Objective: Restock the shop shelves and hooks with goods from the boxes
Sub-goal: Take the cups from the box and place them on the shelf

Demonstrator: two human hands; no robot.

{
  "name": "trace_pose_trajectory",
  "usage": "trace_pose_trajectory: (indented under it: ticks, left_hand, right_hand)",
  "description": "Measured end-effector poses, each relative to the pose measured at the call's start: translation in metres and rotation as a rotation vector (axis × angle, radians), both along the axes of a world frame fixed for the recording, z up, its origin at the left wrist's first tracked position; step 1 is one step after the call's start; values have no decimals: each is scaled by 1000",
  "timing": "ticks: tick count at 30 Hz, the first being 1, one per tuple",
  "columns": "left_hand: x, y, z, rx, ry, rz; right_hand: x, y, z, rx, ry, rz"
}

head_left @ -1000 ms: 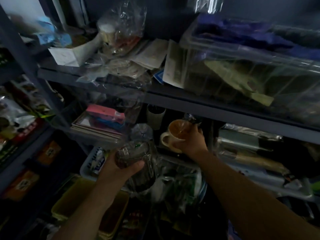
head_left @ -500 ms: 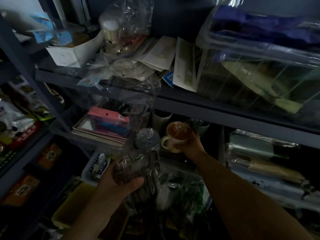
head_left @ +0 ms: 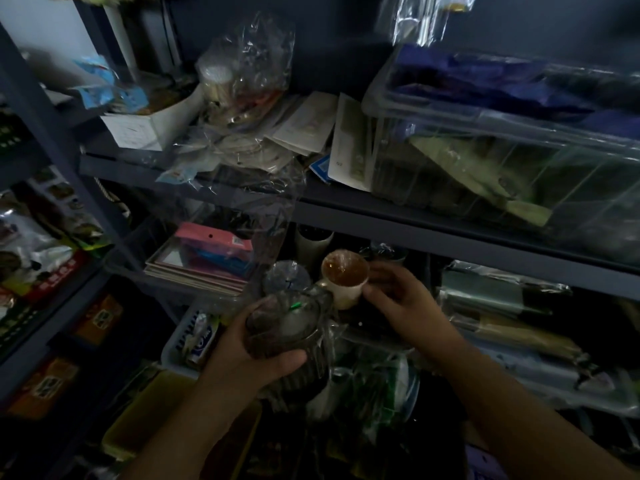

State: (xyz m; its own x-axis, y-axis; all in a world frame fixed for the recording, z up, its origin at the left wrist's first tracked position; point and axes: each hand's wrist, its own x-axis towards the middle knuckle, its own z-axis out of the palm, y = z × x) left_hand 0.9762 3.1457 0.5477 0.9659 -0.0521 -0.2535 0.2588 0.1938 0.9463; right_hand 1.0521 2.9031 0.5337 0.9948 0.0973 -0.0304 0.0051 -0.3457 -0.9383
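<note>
Fingers of the right hand (head_left: pixel 398 303) curl round a cream mug (head_left: pixel 344 280), seemingly seating it on the shelf just beyond them, while the left hand (head_left: pixel 249 344) grips a wrapped dark cup (head_left: pixel 285 329) beside it, apparently awaiting its place.

Dark grey metal shelf (head_left: pixel 398 216) runs across the middle, pretty crammed. On top of it sits a big clear plastic storage bin (head_left: pixel 502 140). Just left of the bin are some white paper leaflets (head_left: pixel 304 123), further left a crinkly clear cellophane bag (head_left: pixel 242 74), and past that an open white cardboard box (head_left: pixel 145 129).
</note>
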Motion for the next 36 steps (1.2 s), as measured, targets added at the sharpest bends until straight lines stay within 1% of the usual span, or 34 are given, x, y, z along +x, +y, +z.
trace_pose_trajectory:
  ticks: [1,2,3,4,6,8,10,12,15,16,18,19,21,23,26,28,32,36]
  left_hand:
    - [1,-5,4,11,-30,-30]
    - [2,-11,8,29,-61,-73]
    - [4,-17,10,45,-90,-109]
    - [5,-25,13,59,-110,-126]
    - [8,-36,15,70,-125,-151]
    - [11,-42,14,86,-151,-234]
    - [15,-46,13,148,-178,-348]
    - [19,-51,11,210,-189,-411]
    - [22,-58,9,219,-193,-425]
    - [23,-59,8,236,-195,-420]
    - [23,-58,7,355,-199,-333]
    - [22,-55,8,408,-191,-246]
    - [19,-47,6,438,-165,-52]
    - [16,-35,-1,463,-143,49]
    - [9,-23,-18,515,-36,52]
    - [6,-19,-27,498,39,72]
    - [1,-15,-30,448,68,113]
    - [-1,-10,-31,409,90,133]
  right_hand:
    - [-16,-3,14,97,38,137]
    - [-29,-7,25,112,76,272]
    - [-37,-10,32,89,102,380]
    - [-42,-14,36,35,104,436]
    - [-44,-20,41,-50,82,399]
    - [-47,-27,45,-111,47,353]
    - [-50,-31,50,-229,1,373]
    - [-51,-33,54,-335,-4,398]
    - [-50,-30,56,-363,4,379]
    - [-48,-29,55,-379,-18,359]
    - [-41,-29,51,-392,-55,264]
    - [-35,-31,48,-400,-76,193]
    - [-23,-35,41,-434,-112,60]
    - [-10,-37,31,-478,-94,-18]
    - [7,-30,17,-614,-44,10]
    - [13,-23,4,-646,-4,75]
    - [23,-16,-30,-684,120,104]
    - [34,-14,-47,-887,176,144]
